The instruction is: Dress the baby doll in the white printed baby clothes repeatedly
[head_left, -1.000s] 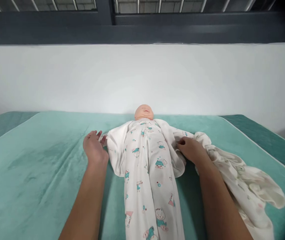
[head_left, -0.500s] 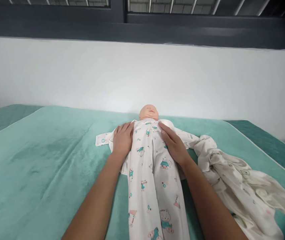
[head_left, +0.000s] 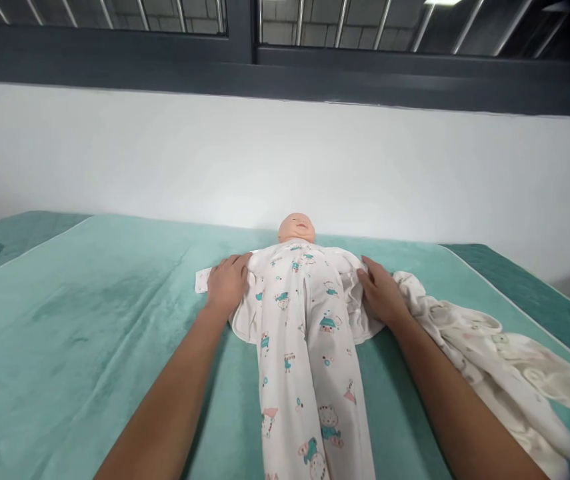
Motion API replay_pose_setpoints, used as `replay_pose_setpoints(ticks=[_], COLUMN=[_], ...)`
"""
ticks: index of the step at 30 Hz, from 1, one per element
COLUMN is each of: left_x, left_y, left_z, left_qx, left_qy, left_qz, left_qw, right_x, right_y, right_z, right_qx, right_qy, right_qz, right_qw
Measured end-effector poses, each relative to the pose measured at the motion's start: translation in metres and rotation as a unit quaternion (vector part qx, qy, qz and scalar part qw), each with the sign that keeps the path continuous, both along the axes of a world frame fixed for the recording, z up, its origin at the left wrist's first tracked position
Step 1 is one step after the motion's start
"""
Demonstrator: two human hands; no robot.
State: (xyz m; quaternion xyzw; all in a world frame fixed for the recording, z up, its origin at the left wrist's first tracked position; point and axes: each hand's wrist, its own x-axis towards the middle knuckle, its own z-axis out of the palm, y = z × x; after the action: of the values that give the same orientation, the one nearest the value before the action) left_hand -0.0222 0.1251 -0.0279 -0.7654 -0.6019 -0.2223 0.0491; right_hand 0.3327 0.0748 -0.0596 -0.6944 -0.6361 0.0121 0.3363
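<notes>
A baby doll lies face up on a green cover. White footless-looking baby clothing with small animal and house prints is spread over its body, the legs running toward me. On the left sleeve, near its cuff, my left hand rests palm down with its fingers laid over the cloth. My right hand is at the other sleeve, fingers stretched out and touching the gathered cloth; part of that sleeve is hidden beneath it. Neither hand visibly grips anything.
Crumpled pale clothing lies to the right, partly behind my right forearm. The green cover has a raised crease on the left. A white wall and a dark window frame stand behind the doll.
Both hands have moved outward from the doll's chest to the sleeves. The right sleeve, stretched out before, is now bunched or covered by my hand. The view has tilted slightly upward.
</notes>
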Motion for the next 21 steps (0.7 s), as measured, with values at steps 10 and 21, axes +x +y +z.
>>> replay_pose_setpoints(ticks=[10, 21], left_x=[0.014, 0.012], left_y=[-0.009, -0.003], left_z=[-0.004, -0.003], left_qx=[0.016, -0.003], left_qy=[-0.03, -0.045], left_qz=[0.033, 0.022], left_qw=[0.999, 0.999], right_x=[0.015, -0.219], right_y=[-0.038, 0.068], right_z=[0.019, 0.107], right_qx=[0.032, -0.16], right_qy=[0.058, -0.338], right_qz=[-0.085, 0.291], right_qw=[0.994, 0.881])
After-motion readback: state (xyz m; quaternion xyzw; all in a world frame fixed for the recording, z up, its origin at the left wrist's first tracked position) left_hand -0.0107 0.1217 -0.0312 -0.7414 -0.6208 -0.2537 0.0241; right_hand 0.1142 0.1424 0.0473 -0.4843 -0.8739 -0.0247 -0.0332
